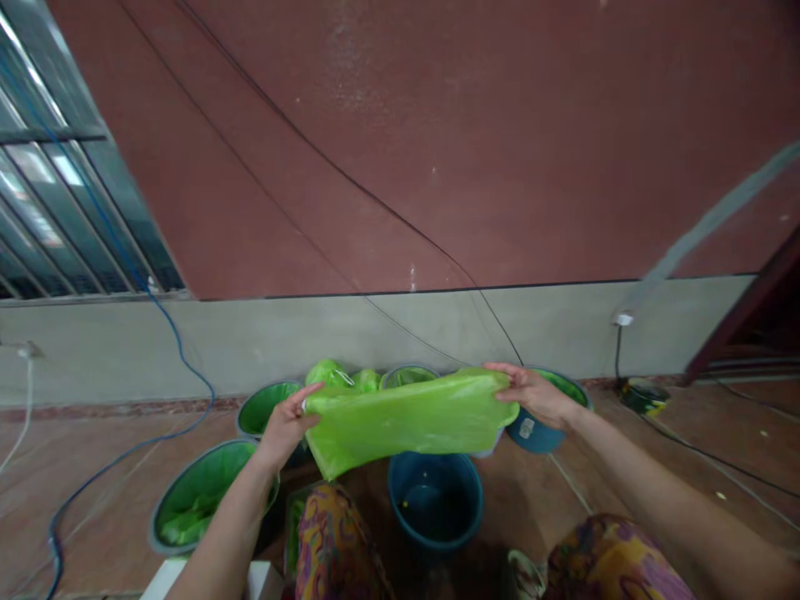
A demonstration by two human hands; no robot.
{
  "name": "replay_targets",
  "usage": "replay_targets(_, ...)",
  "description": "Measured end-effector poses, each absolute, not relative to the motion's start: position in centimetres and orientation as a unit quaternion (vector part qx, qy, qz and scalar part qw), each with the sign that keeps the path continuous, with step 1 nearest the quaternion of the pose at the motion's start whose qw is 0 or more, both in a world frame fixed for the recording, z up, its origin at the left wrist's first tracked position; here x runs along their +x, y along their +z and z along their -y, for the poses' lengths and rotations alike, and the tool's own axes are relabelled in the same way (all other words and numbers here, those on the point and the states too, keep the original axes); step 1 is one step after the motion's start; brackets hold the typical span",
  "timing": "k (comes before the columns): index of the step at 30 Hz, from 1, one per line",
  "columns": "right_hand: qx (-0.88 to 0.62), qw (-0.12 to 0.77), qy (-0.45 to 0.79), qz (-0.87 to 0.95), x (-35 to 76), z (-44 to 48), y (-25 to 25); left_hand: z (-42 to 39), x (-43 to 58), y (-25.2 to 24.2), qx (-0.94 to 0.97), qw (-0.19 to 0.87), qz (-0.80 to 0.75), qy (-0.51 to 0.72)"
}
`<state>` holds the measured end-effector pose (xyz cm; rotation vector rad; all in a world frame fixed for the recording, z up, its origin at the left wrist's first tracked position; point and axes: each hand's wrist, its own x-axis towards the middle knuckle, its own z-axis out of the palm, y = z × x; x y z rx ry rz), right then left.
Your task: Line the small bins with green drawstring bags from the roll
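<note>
A bright green plastic bag (pixel 412 417) is stretched sideways between my two hands in the middle of the view. My left hand (pixel 288 423) grips its left end, thumb and fingers pinched on the edge. At the opposite end, my right hand (pixel 536 395) holds the bag's upper right corner. Just below the bag sits a blue bucket (pixel 436 502) with small specks inside. The bag partly hides the containers behind it.
To the left stand a large green-lined tub (pixel 203 492) and a smaller green-lined bucket (pixel 268 407). Green bundles (pixel 330 373) lie by the wall. A blue bucket (pixel 538 432) is at right. A blue hose (pixel 178 333) crosses the left floor; a black cable (pixel 693 450) runs right.
</note>
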<state>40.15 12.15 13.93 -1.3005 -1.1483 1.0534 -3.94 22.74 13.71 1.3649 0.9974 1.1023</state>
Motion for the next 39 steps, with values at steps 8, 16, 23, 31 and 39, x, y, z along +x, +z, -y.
replay_targets(8, -0.728, 0.319, 0.067, 0.603, 43.4, -11.4, 13.0, -25.4, -0.8, 14.4, 0.76, 0.206, -0.462, 0.408)
replay_targets(16, -0.726, 0.395, -0.002, 0.563, 44.5, -9.9, 12.8, -25.9, -0.7, 13.5, 0.717, 0.147, -0.473, 0.49)
replay_targets(23, -0.607, 0.656, 0.119, 0.432, 41.9, -9.6, 13.0, -24.4, 0.4, 14.4, 0.625, 0.299, -0.435, 0.575)
replay_targets(31, -0.723, 0.551, -0.14, 0.393, 40.0, -9.2, 14.0, -22.0, 2.1, 16.7, 0.671, 0.045, -0.574, 0.467)
replay_targets(39, -0.727, 0.498, -0.113, 0.459, 41.1, -9.2, 13.5, -22.8, 1.3, 16.2, 0.676, 0.181, -0.551, 0.455)
